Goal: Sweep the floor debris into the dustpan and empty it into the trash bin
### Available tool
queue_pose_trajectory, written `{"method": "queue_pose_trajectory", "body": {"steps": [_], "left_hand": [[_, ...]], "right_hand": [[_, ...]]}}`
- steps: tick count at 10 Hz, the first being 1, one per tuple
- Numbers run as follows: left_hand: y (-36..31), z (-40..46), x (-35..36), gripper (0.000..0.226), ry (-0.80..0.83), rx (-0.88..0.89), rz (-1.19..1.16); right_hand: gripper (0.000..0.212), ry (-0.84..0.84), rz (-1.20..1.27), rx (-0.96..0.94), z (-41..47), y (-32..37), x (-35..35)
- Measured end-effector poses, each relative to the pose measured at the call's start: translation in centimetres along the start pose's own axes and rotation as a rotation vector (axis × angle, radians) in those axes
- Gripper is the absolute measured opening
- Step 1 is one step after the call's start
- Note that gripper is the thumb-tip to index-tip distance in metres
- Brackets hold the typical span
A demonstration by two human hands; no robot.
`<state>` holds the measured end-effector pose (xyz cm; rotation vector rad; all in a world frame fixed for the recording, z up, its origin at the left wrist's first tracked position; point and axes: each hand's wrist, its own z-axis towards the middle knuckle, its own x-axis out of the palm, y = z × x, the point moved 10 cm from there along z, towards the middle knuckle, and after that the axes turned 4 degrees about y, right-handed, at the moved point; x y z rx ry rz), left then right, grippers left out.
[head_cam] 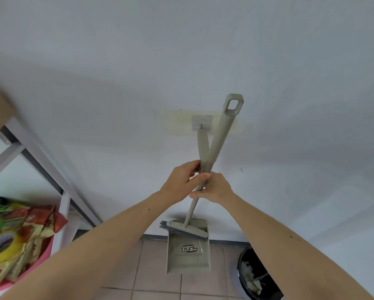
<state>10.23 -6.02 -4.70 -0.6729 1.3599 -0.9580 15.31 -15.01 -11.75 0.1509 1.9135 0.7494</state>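
A grey-green dustpan (188, 250) hangs flat against the white wall, its long handle caught on a wall hook (201, 122). A matching broom (219, 137) crosses in front of it, tilted to the right, its bristle head (186, 229) resting across the top of the pan. My left hand (182, 182) is closed around the dustpan handle where the two shafts cross. Just below it, my right hand (215, 187) grips the broom shaft. A black trash bin (257, 276) with scraps of paper inside stands on the tiled floor at the lower right.
A white metal shelf frame (41, 156) stands at the left. In front of it a pink basket (41, 263) holds snack packets and a roll of yellow tape (3, 245). The floor (153, 278) has pinkish tiles.
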Motion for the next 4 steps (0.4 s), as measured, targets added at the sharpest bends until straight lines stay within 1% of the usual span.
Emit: {"method": "queue_pose_trajectory", "body": {"steps": [1, 2, 3, 4], "left_hand": [[0.3, -0.1, -0.1, 0.046, -0.013, -0.007, 0.011], [0.8, -1.1, -0.2, 0.042, -0.057, -0.031, -0.009], [2.4, -2.4, -0.4, 0.046, -0.148, -0.119, -0.113], [4.9, -6.3, 0.3, 0.044, -0.226, -0.224, -0.223]], "right_hand": [[0.048, 0.011, -0.019, -0.017, 0.1, 0.1, 0.1], [0.059, 0.022, -0.008, -0.012, -0.4, -0.5, 0.5], [0.066, 0.008, 0.070, 0.010, -1.2, -1.8, 0.8], [0.060, 0.050, 0.171, 0.084, -4.7, -5.4, 2.4]]}}
